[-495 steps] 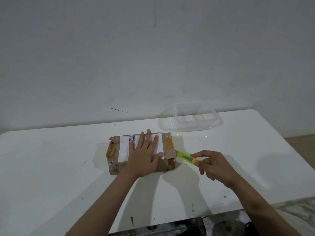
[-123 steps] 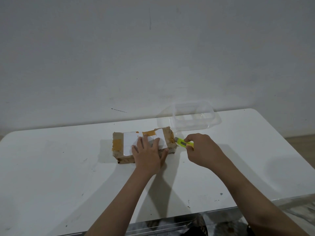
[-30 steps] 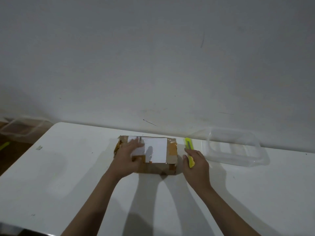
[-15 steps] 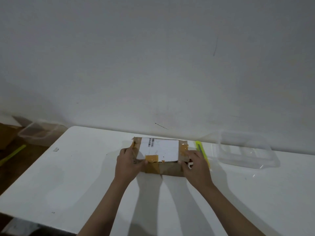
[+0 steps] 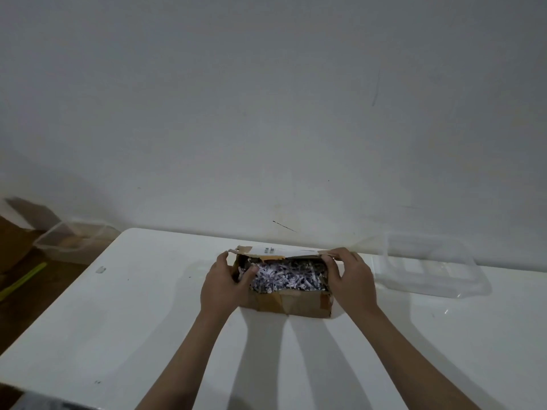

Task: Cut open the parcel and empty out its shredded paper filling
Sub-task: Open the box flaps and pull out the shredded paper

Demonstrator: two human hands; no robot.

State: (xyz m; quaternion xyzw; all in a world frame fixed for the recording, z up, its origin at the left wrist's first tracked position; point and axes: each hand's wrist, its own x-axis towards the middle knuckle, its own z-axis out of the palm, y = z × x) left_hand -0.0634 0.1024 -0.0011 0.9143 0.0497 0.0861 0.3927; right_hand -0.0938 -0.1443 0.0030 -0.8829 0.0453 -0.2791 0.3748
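Head view | box open, shredded paper inside | left hand grips left end | right hand grips right end, lifting flap

The parcel sits on the table, near the far edge by the wall. Shredded paper lies in the parcel, with the flap raised at its 12 o'clock side. The left hand is at the parcel's 9 o'clock end, the right hand at 3 o'clock. A container stands on the table further toward 3 o'clock. Off the table toward 9 o'clock, another container rests on the floor
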